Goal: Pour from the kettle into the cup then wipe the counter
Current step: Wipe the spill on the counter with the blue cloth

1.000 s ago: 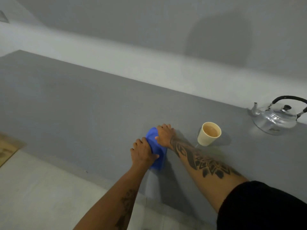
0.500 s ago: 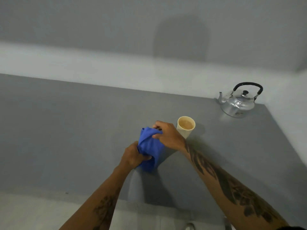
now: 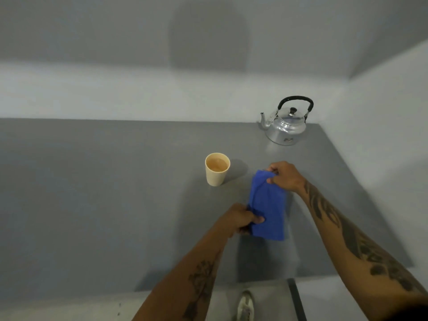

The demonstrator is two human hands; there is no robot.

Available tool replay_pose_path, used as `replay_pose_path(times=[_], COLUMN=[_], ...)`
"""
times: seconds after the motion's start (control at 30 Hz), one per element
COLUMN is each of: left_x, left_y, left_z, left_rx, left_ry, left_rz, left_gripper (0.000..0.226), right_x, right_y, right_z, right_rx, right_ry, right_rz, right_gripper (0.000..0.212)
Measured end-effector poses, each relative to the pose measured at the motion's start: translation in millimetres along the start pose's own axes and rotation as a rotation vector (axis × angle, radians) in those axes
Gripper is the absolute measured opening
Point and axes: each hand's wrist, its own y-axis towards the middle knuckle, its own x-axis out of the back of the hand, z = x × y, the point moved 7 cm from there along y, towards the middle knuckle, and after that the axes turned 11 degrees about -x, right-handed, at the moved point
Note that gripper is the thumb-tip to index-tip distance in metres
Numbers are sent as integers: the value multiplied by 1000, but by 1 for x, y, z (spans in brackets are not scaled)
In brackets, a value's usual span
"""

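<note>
The blue cloth [image 3: 267, 206] hangs folded between both hands just above the grey desk [image 3: 104, 193], to the right of the cup [image 3: 217, 169] and nearer than the kettle [image 3: 286, 126]. The right hand [image 3: 283, 177] pinches its far top edge; the left hand [image 3: 240, 220] is closed on its near left edge. It looks light, soft and limp, so it will sag wherever it is unsupported; a flat palm over the folded pad should press it better than a pinch at 1 corner. The cup, full of pale brown liquid, seems light and easy to tip, so strokes should stay clear of it.
</note>
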Motion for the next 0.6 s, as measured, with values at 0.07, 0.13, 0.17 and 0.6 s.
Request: replay_pose_path(times=[0.07,0.13,0.17,0.6], left_x=[-6,5,16,197], left_y=[6,4,-2,-73], left_z=[-3,-10,-13,62], left_rx=[-31,-141,-218,-580], left_ry=[82,356,478,1072], left_rz=[-30,-137,-218,-793], left_gripper=[36,29,26,44], right_x=[-5,-11,-15,-112], right_y=[13,17,14,-20], right_z=[-7,-11,-14,-13], right_rx=[16,24,18,-2], right_ry=[-19,-32,-44,-260], right_rz=[-24,-92,-148,-186], right_gripper=[18,27,32,85])
